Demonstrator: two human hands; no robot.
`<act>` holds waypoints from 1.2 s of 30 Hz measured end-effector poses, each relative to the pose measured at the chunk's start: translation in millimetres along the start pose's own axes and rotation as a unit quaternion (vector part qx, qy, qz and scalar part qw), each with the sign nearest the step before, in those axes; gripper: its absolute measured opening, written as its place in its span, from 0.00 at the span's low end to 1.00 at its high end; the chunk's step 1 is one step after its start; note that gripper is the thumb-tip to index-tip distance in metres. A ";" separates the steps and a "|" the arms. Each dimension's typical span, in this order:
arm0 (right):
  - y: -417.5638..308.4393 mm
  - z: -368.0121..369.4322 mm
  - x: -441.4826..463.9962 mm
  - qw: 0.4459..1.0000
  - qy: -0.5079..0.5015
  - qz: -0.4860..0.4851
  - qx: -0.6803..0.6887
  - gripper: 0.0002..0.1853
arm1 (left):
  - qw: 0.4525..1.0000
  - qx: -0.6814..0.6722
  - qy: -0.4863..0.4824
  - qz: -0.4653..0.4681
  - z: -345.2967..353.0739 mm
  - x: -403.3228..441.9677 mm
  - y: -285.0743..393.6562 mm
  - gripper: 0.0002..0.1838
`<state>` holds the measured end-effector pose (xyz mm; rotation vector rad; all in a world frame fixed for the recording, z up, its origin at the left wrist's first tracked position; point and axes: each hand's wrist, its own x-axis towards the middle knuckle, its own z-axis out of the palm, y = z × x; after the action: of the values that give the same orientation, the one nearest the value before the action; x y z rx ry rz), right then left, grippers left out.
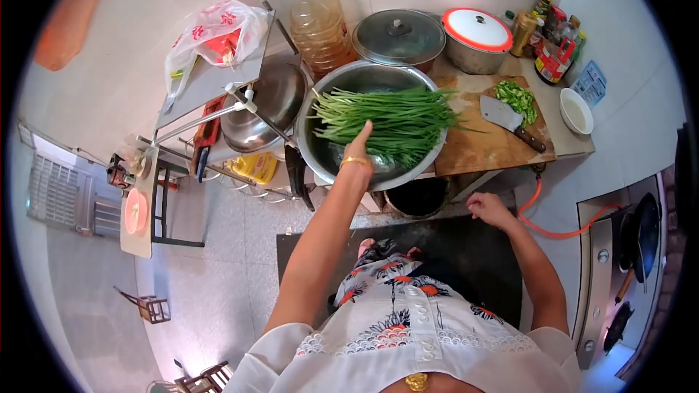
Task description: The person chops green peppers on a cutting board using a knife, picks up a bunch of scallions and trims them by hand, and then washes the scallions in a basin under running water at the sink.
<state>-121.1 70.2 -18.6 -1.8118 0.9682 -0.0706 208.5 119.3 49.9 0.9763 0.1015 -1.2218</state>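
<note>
A large bunch of long green garlic chives [386, 120] lies across a metal basin [303, 138]. My left hand [358, 159] grips the bunch from the near side, thumb on top and the other fingers hidden beneath it. The leaf ends reach over the basin's right rim toward a wooden cutting board [466, 153]. My right hand [489, 209] hangs in front of the counter, below the board, with its fingers curled in and nothing seen in them. On the board rest a cleaver [502, 115] and a pile of chopped green pieces [518, 98].
Behind the basin stand an oil jug [319, 29], a lidded pan [399, 36] and a white-lidded pot [477, 40]. A white bowl [576, 110] sits right of the board. A rack shelf [233, 80] borders the left side. An orange hose [561, 231] runs to the stove [597, 276].
</note>
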 end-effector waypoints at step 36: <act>-173.5 122.2 -122.6 0.709 0.345 0.063 0.612 0.17 | 0.919 0.372 -0.135 0.008 -65.0 -150.1 31.8 0.17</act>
<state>-47.0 265.4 109.8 -0.4096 1.1033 -1.1066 203.2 274.3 111.0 1.4362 -0.6330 -1.3940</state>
